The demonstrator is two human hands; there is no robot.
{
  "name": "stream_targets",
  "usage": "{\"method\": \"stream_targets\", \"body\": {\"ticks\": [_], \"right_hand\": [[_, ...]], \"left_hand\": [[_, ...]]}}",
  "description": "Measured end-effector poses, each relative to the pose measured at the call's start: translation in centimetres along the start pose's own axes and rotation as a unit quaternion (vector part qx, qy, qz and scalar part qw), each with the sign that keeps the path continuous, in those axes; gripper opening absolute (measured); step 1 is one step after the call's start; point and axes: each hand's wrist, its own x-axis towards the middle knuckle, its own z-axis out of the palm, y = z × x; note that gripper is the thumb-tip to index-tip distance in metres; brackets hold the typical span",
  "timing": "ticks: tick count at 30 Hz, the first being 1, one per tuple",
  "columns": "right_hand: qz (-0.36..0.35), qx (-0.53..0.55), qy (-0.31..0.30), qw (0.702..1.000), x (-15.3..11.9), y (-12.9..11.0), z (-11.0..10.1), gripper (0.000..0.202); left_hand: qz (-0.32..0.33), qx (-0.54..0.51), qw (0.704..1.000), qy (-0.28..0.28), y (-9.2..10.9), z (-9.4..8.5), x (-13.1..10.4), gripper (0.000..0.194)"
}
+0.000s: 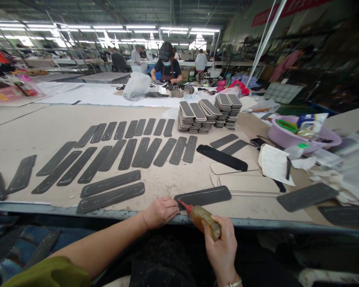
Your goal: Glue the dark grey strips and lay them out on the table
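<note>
My right hand point(223, 243) is wrapped round a squeeze bottle point(204, 221) of amber, glue-like liquid. Its red nozzle points down at the left end of a dark grey rounded strip point(208, 197) by the table's front edge. At that same end my left hand point(160, 212) grips the strip, fingers together and partly bent. To the left lie two similar strips point(111, 197) with shiny lines along their faces. Farther back, rows of such strips point(127, 154) are spread over the tabletop, many with the same glossy trails.
Stacks of light-edged strips point(208, 114) stand at the back. On the right are a black strip point(222, 157), a notepad point(273, 163), a purple basin point(305, 137) and loose grey strips point(307, 197). Across the table a person point(167, 67) works beside a plastic bag point(137, 85).
</note>
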Motion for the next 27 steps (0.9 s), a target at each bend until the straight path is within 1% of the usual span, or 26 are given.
{"method": "stream_targets", "body": {"ticks": [6,11,13,16,20,24,27], "right_hand": [[0.011,0.000,-0.013,1.000,-1.0,-0.4,-0.8,0.013],[0.009,-0.022,-0.002,1.000,-1.7,-0.3,-1.7,0.015],[0.011,-0.034,0.007,0.999,-1.6,-0.1,-2.2,0.015],[0.014,-0.064,0.033,0.997,-1.2,0.4,-3.2,0.015],[0.008,-0.133,0.081,0.988,-0.4,1.8,-4.8,0.016],[-0.006,-0.230,0.144,0.962,0.3,3.7,-6.1,0.019],[-0.009,-0.282,0.176,0.943,0.6,4.4,-6.6,0.020]], "left_hand": [[-0.028,0.002,1.000,-0.013,0.1,-0.2,0.0,0.023],[0.001,0.016,1.000,-0.024,0.2,-0.4,0.4,0.026],[0.002,0.010,1.000,-0.029,0.1,-0.4,0.4,0.027],[-0.013,-0.015,0.999,-0.035,0.1,-0.5,0.3,0.027],[-0.029,-0.031,0.999,-0.023,0.1,-0.5,0.4,0.027],[-0.028,-0.045,0.998,-0.022,0.1,-0.4,0.5,0.026],[-0.026,-0.047,0.998,-0.025,0.0,-0.3,0.5,0.025]]}}
